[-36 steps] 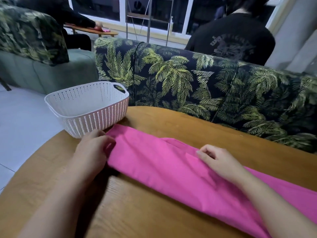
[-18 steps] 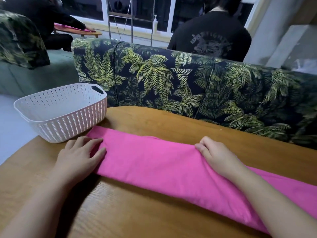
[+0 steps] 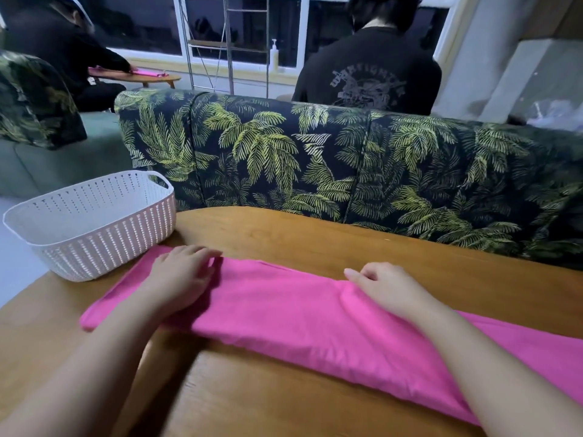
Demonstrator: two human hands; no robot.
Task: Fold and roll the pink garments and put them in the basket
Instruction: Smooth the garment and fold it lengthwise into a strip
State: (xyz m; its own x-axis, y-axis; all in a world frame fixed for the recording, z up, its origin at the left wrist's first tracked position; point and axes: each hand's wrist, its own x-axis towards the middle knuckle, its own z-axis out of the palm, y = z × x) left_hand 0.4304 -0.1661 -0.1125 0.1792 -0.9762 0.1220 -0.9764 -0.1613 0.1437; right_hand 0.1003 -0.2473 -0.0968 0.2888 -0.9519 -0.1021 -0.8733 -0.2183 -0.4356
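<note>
A pink garment [image 3: 284, 320] lies folded into a long band across the wooden table [image 3: 315, 234], running from near the basket down to the right edge of view. My left hand [image 3: 179, 279] rests flat on its left part with fingers spread and fairly straight. At the band's far edge, near the middle, my right hand [image 3: 388, 288] has curled fingers pinching a small ridge of cloth. The white perforated basket [image 3: 94, 247] stands at the table's left end, just beyond the garment's left tip, with nothing visible in it.
A sofa back with a palm-leaf print [image 3: 315, 162] runs right behind the table. Beyond it sits a person in a black shirt [image 3: 369, 67]. Another person [image 3: 63, 52] works at a small table at the far left. Bare wood lies in front of the garment.
My left hand moved from the garment's left end rightward onto the band and now lies flat on it. The fold under my right hand is flatter. The view has shifted right.
</note>
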